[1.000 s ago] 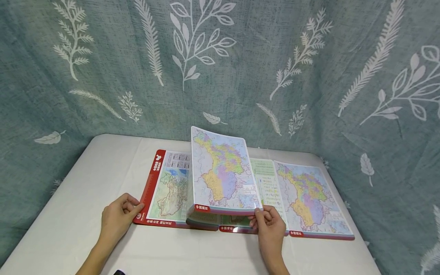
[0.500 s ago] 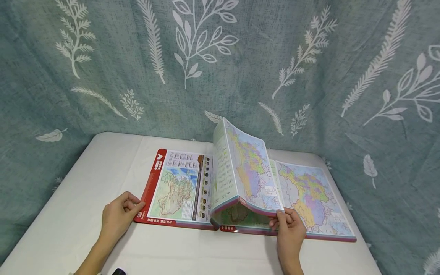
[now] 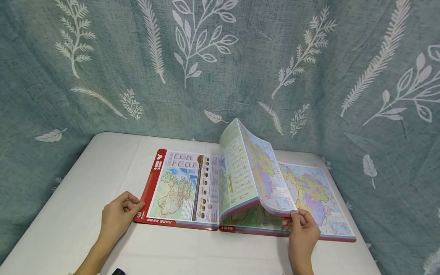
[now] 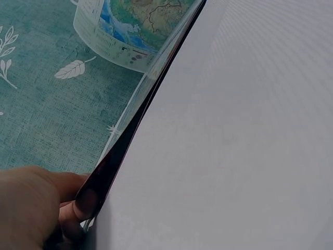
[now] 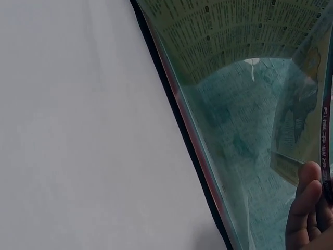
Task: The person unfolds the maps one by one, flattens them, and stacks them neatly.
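A glossy folding map (image 3: pixel 178 198) lies spread across the table, its left panel flat with a red border. My left hand (image 3: pixel 118 214) pinches that panel's lower left corner; in the left wrist view, fingers of the left hand (image 4: pixel 31 208) are at the map's dark edge. Toward the right, my right hand (image 3: pixel 304 235) pinches the lower right corner of a lifted panel. This lifted part bends up into a peaked fold (image 3: pixel 237 172) over the middle panel. Beyond it a colored map panel (image 3: pixel 313 194) lies flat, partly hidden. Fingers of the right hand (image 5: pixel 307 203) also show in the right wrist view.
The map rests on a white-covered table (image 3: pixel 79 172). A green curtain (image 3: pixel 137 68) with white leaf patterns hangs behind it and at both sides. At the bottom edge of the head view, a small black object (image 3: pixel 118 272) shows in part.
My right hand has moved right with the lifted panel's corner, so the fold has shifted right and steepened. More of the left panel shows. The left hand stays at its corner.
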{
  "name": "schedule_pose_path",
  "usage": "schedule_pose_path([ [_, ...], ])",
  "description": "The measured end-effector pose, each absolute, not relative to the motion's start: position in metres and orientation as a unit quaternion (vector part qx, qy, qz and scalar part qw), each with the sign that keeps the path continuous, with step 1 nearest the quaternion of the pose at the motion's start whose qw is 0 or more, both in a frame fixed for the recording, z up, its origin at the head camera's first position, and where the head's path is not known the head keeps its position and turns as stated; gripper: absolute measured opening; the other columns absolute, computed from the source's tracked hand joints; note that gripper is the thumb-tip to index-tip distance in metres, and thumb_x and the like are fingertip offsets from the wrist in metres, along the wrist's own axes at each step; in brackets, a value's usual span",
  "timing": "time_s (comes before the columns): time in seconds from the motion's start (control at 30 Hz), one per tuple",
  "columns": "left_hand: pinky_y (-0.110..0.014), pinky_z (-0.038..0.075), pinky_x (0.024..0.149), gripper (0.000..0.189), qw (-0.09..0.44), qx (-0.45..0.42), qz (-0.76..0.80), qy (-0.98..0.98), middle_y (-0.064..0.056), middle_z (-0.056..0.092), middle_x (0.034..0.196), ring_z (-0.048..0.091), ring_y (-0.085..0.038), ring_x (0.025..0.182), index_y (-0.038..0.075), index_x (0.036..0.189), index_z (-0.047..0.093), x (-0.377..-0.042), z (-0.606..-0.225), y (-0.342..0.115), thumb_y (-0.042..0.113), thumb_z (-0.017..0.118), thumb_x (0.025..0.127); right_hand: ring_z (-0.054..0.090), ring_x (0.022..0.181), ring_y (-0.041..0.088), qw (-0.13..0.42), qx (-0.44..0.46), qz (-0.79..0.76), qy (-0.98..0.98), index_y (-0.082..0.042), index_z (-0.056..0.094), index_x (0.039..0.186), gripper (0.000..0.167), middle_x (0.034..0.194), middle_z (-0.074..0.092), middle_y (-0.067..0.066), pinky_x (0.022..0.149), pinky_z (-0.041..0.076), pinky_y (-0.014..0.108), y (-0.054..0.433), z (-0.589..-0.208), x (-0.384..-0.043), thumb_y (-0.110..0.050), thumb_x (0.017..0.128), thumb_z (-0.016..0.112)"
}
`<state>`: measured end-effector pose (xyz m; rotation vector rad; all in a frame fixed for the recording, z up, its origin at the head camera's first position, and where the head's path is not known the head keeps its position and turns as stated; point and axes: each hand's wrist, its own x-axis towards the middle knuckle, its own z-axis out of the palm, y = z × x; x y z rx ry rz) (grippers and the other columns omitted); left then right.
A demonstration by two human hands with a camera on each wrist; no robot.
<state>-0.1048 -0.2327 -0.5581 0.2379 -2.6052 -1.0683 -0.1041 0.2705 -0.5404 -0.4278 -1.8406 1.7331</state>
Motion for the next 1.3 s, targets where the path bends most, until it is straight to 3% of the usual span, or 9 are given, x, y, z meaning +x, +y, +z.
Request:
schedule_pose_path([
  [0.77,-0.025,0.036,0.057,0.022,0.149,0.088,-0.367,-0.914,0.007,0.060,0.056,0.048,-0.008,0.053,0.009,0.090,0.069,-0.106,-0.557,-0.232,0.017,0.089,0.086,0.060,0.043,0.009,0.324,-0.207,0.661,-0.644,0.011,0.062,0.097,0.010,0.060,0.069,-0.001,0.042,0.047,0.020,0.316,-0.540,-0.103,0.002,0.100,0.064],
  [1.0,-0.026,0.035,0.060,0.022,0.147,0.087,-0.367,-0.914,0.008,0.060,0.056,0.048,-0.007,0.054,0.009,0.090,0.069,-0.104,-0.555,-0.232,0.018,0.088,0.087,0.060,0.043,0.008,0.314,-0.232,0.650,-0.652,0.000,0.064,0.095,0.006,0.060,0.069,-0.004,0.043,0.046,0.019,0.333,-0.539,-0.100,-0.002,0.100,0.066],
  [1.3,-0.025,0.035,0.058,0.021,0.149,0.086,-0.366,-0.914,0.007,0.059,0.057,0.047,-0.007,0.054,0.009,0.090,0.069,-0.104,-0.554,-0.232,0.018,0.088,0.087,0.059,0.043,0.008,0.324,-0.240,0.650,-0.644,0.000,0.065,0.095,0.004,0.060,0.070,-0.004,0.042,0.045,0.019,0.349,-0.542,-0.097,0.002,0.099,0.065],
])
